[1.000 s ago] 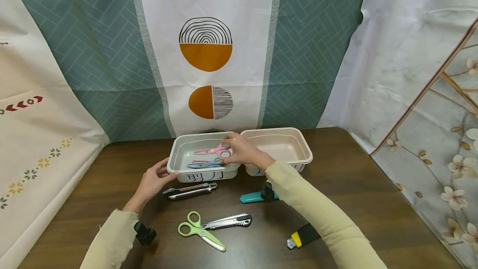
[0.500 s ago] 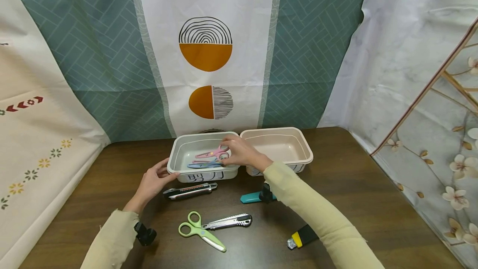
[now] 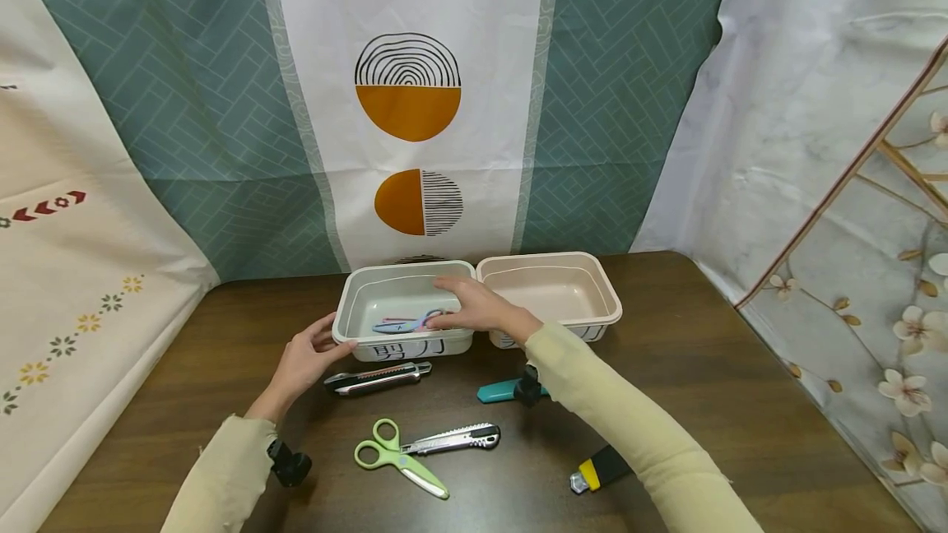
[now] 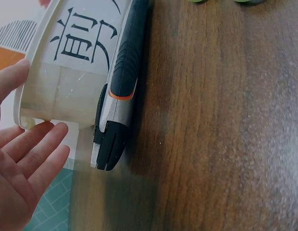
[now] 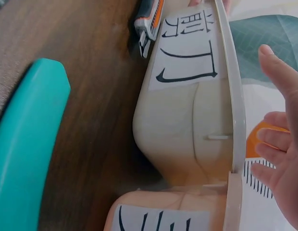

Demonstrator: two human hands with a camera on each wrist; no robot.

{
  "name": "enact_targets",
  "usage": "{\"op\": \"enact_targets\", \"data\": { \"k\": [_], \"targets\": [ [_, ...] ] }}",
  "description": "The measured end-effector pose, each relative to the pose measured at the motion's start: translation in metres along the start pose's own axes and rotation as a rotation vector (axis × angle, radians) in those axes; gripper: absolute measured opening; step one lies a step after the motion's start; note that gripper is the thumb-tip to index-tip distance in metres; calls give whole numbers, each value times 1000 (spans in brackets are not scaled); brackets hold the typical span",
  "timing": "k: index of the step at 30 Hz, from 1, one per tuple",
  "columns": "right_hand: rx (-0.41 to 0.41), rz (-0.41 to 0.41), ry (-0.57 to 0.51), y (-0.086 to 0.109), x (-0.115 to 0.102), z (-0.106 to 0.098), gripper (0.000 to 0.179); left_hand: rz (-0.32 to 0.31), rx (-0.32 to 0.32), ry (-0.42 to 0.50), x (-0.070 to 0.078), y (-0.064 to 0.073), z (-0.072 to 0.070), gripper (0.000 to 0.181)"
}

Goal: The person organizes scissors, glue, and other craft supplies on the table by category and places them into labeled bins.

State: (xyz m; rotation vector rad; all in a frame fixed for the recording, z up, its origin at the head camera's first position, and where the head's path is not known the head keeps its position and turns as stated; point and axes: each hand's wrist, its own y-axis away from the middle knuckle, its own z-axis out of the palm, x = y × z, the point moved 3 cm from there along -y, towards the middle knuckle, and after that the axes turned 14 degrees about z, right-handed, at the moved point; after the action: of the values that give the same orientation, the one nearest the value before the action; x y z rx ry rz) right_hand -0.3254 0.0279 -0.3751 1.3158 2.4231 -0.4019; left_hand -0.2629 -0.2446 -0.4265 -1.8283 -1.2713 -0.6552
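- The left half of the grey-green box (image 3: 374,290) leaves a way down; the right hand (image 3: 477,304) covers its right end, over the blue scissors (image 3: 398,326).
- The left hand (image 3: 304,359) takes up its near left corner.
- Most of the beige box (image 3: 551,296) can be entered from above.
- No gap shows between the two rims, and the cloth (image 3: 485,212) walls off the back.
- A strip of table (image 3: 711,368) runs between the black knife (image 3: 378,378) and green scissors (image 3: 401,459).
- The right sleeve (image 3: 622,410) bars low passage over the teal tool (image 3: 498,391); beyond it, the table's right side is free.
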Motion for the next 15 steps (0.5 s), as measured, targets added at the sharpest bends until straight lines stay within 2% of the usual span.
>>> {"op": "enact_targets", "data": {
  "k": [8, 15],
  "targets": [
    [23, -36, -74, 15, -9, -3, 68, 4, 0, -13, 0, 0, 0, 69],
    [18, -104, -135, 29, -19, -5, 65, 9, 1, -16, 0, -1, 0, 69]
  ]
}}
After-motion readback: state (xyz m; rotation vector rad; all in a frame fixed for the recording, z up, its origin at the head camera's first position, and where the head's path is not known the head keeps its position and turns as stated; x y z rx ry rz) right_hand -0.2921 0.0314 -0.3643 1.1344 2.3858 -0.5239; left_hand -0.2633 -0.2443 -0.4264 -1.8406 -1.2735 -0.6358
